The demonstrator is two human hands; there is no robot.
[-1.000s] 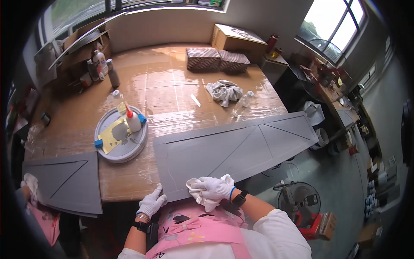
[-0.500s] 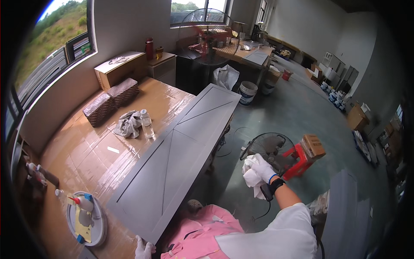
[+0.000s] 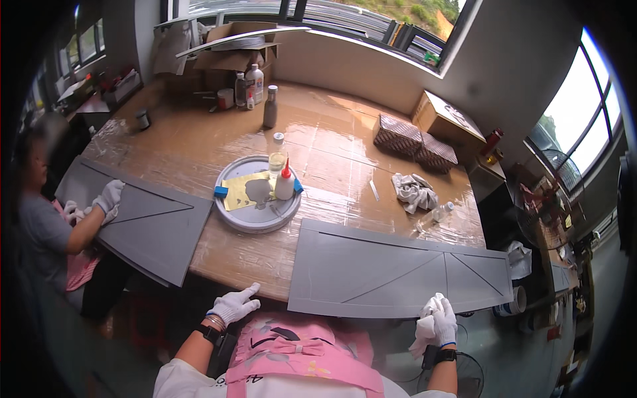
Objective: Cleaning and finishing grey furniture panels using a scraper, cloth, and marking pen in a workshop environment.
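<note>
In front of me a long grey panel (image 3: 385, 273) with thin dark grooves lies on the table, its near edge sticking out past the table's rim. My right hand (image 3: 446, 321), in a white glove, is closed on a crumpled white cloth (image 3: 422, 333) at the panel's near edge, towards its right end. My left hand (image 3: 233, 305), also gloved, is empty with its fingers stretched out, just off the table's near edge and left of the panel. Left of the panel stands a round pale lid (image 3: 239, 222) holding a yellow sheet (image 3: 240, 191) with grey paste and a red-tipped squeeze bottle (image 3: 285, 183).
At far left a person with gloved hands works over another grey panel (image 3: 159, 232). A grey rag (image 3: 413, 192), clear bottle (image 3: 438, 213) and woven boxes (image 3: 398, 138) sit at the right. Several bottles (image 3: 255, 85) stand at the back. A floor fan (image 3: 464, 375) is beside my right arm.
My view has swung left from the floor area to the table. The right hand has come with the cloth to the panel's near edge; the left hand is off the panel's corner.
</note>
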